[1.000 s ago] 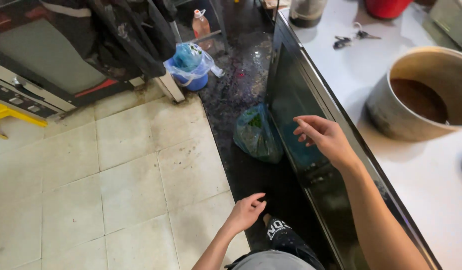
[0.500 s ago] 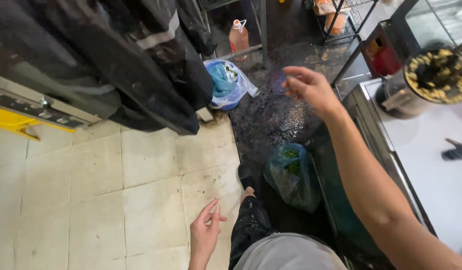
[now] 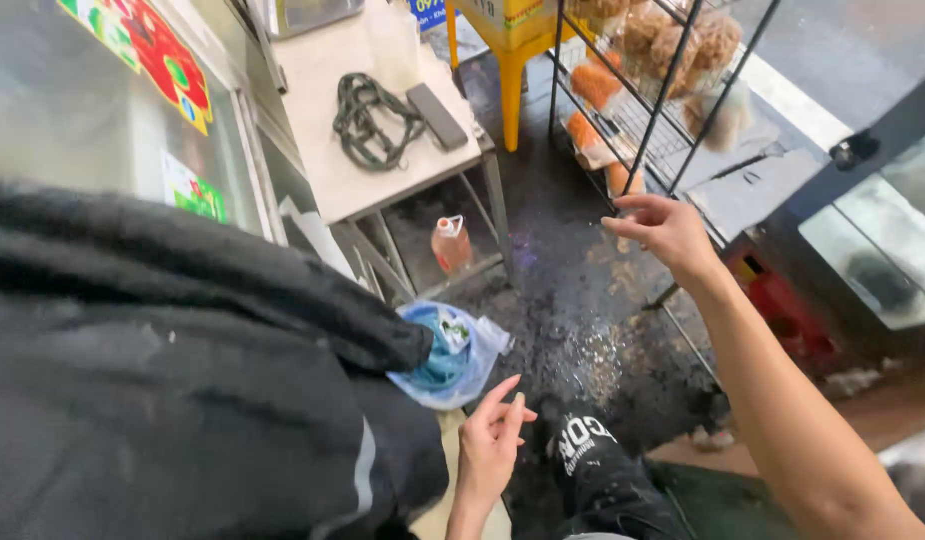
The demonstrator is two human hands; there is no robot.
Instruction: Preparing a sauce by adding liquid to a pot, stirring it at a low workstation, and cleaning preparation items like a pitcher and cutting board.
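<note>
1. Right hand [image 3: 667,228] raised in the air, fingers [image 3: 632,203] loosely spread and holding nothing, just beside the black wire rack [image 3: 672,90] stacked with bagged orange and brown baked goods
2. Left hand [image 3: 490,445] low by the leg, fingers [image 3: 502,393] loosely open and empty, near the crumpled blue plastic bag [image 3: 450,352] lying on the dark wet floor [image 3: 572,290]
3. Orange-capped plastic bottle of reddish liquid [image 3: 450,245] standing under the small pale desk [image 3: 377,160]
4. Coiled dark cable [image 3: 367,120] and flat black rectangular device [image 3: 437,115] lying side by side on that desk
5. Black jacket [image 3: 182,380] filling the lower left of the view
</note>
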